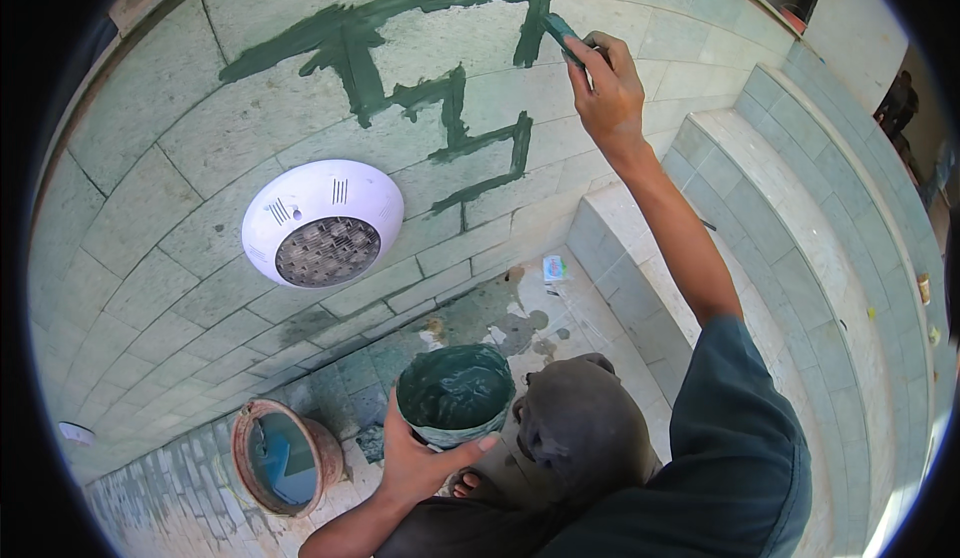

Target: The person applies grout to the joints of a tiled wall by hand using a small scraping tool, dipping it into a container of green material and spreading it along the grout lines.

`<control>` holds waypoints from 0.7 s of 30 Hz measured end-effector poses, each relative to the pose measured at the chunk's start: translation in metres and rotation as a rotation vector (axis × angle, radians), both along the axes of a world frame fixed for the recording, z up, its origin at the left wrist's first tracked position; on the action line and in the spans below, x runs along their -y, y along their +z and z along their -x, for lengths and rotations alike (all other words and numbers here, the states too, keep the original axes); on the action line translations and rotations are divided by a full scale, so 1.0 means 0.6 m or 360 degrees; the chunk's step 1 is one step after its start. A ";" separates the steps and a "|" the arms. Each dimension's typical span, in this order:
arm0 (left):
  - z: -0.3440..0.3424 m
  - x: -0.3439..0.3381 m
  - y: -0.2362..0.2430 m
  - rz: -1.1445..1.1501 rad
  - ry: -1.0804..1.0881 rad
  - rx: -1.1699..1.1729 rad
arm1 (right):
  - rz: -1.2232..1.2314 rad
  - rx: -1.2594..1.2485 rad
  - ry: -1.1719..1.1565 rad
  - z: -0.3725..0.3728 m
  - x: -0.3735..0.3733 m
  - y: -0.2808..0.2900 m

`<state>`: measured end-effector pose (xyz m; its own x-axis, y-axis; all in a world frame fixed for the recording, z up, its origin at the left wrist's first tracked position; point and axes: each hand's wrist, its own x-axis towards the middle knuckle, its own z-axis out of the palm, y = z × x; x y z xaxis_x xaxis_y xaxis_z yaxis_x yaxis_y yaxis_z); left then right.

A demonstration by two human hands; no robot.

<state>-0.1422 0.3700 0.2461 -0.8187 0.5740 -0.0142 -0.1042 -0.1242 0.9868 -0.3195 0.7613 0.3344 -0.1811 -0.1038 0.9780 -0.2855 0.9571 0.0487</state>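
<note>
My left hand (425, 470) is wrapped round a round tub (458, 430) held upright in front of me. Wet dark green grout (460, 383) coats its inside. Raised toward the upper right, my right hand (610, 93) pinches a small flat spreader (562, 36) smeared with green. The spreader's tip is at the tiled wall (470, 43), just beside a vertical green band. Thick green grout strips (365, 63) follow the joints between the pale green tiles, with ragged edges spread over the tile faces.
A round white pool light (325, 223) sticks out from the wall. On the floor at lower left stands a reddish bucket (288, 458) with liquid and a blue item inside. Tiled steps (760, 228) rise on the right. A small packet (554, 269) lies near them. My bent knee (590, 418) is close by the tub.
</note>
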 end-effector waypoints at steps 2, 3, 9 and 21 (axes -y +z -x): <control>0.001 0.000 0.000 -0.0031 -0.0002 0.0006 | -0.0034 0.0048 0.0007 0.014 0.000 0.006; 0.001 0.000 -0.001 -0.0014 -0.0004 0.0016 | -0.0098 0.0059 -0.0001 0.016 0.002 0.000; 0.013 0.000 -0.004 -0.0049 -0.0018 -0.0040 | -0.0132 0.0319 0.0033 0.009 0.014 -0.046; 0.012 0.000 -0.002 -0.0038 -0.0032 -0.0077 | -0.0147 0.0232 -0.0011 0.008 0.021 -0.025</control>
